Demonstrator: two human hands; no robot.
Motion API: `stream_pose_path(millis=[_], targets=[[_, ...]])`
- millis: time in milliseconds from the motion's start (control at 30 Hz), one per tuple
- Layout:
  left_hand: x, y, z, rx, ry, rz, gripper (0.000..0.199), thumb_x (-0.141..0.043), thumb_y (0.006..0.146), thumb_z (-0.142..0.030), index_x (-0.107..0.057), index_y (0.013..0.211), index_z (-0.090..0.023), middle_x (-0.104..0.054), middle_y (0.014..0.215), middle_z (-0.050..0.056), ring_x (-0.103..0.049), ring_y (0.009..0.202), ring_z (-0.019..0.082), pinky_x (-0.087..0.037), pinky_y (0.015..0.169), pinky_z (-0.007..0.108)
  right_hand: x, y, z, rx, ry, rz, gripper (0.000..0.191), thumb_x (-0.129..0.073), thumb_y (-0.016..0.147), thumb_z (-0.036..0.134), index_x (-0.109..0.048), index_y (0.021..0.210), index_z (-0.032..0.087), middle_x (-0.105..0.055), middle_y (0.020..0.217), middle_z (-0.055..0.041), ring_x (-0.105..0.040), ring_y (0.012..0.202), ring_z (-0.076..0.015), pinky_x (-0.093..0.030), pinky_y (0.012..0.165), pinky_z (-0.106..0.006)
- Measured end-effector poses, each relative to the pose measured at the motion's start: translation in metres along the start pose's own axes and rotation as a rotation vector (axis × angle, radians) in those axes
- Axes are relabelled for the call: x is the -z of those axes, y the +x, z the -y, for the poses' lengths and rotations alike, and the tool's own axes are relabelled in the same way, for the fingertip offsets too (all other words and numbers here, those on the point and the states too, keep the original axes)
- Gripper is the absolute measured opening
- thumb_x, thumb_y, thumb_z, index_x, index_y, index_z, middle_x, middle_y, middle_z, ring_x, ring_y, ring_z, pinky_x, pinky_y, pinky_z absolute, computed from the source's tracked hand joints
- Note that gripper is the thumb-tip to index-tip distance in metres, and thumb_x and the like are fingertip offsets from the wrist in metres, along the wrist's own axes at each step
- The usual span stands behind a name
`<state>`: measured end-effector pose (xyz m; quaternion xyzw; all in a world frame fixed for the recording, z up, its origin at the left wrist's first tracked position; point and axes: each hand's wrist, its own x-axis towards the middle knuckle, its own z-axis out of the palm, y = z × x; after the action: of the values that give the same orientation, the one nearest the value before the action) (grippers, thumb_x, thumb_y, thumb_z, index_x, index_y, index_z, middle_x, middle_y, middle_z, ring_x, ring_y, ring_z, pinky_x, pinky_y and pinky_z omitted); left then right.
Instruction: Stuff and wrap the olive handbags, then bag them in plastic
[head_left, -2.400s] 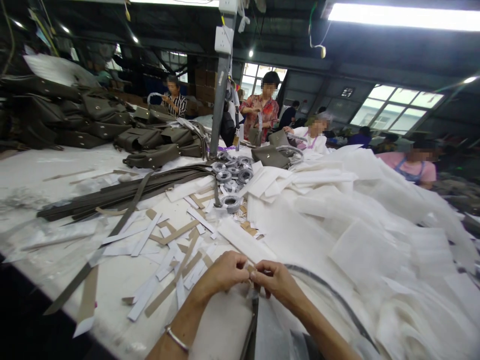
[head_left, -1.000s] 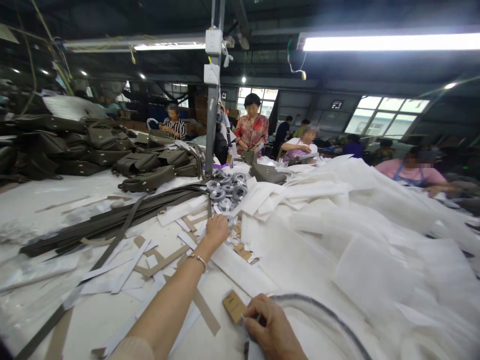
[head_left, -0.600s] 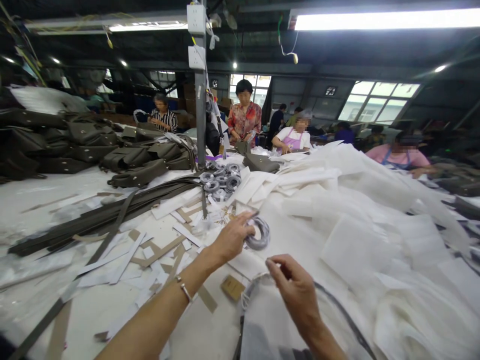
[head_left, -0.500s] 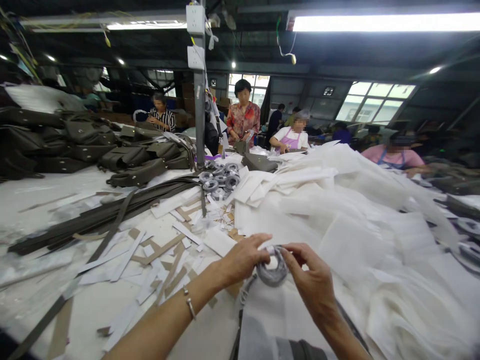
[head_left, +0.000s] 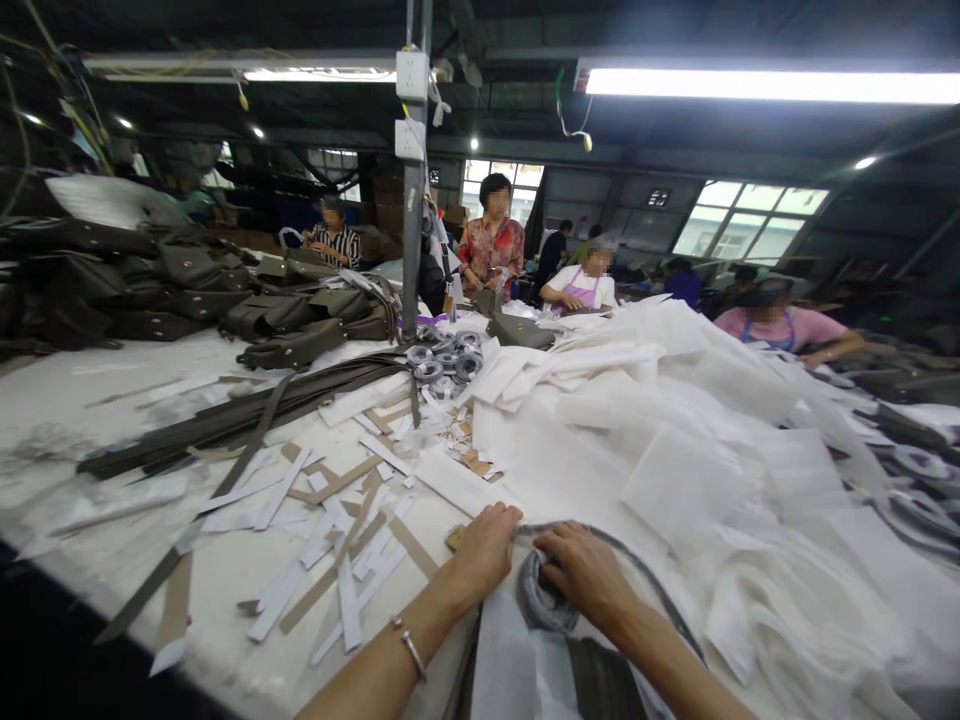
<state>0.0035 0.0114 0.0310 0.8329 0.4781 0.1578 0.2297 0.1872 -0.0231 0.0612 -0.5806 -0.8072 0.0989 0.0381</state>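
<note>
A coil of grey strap (head_left: 534,600) in clear plastic wrap lies low in the middle of the head view. My right hand (head_left: 589,575) grips its right rim, with fingers curled into the ring's hole. Up and to the left, my left hand (head_left: 484,550) is closed, its fingertips at the end of a thin dark strap (head_left: 637,560) that arches behind my right hand and down the right side. Beneath the coil are a white sheet (head_left: 502,640) and a folded dark olive piece (head_left: 604,680), partly hidden by my right forearm.
Loose white sheets (head_left: 675,480) are heaped on the right. Long dark straps (head_left: 247,420) and paper strips (head_left: 330,540) lie left. Beyond are wrapped coils (head_left: 442,365), dark bags (head_left: 292,310) and a post (head_left: 411,230). Several co-workers (head_left: 491,245) work across the table.
The coil has gone from upright between both hands down onto the sheet. My left hand has come off the coil to the strap end. The view has tilted slightly.
</note>
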Motion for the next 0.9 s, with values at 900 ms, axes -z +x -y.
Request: stream_pose_path(millis=[900], targets=[[-0.024,-0.005,-0.011,0.084,-0.176,-0.004,0.026,-0.051,0.087,-0.025,-0.066,0.107,-0.016,-0.064,0.113,0.014,-0.055,0.109,0.032,-0.045,0.094,0.045,0.033,0.068,0.027,-0.072,0.383,0.068,0.018,-0.059,0.074,0.034,-0.070,0.076,0.021,-0.072,0.075,-0.0028,-0.064,0.069,-0.0199,-0.047,0.065,-0.029]])
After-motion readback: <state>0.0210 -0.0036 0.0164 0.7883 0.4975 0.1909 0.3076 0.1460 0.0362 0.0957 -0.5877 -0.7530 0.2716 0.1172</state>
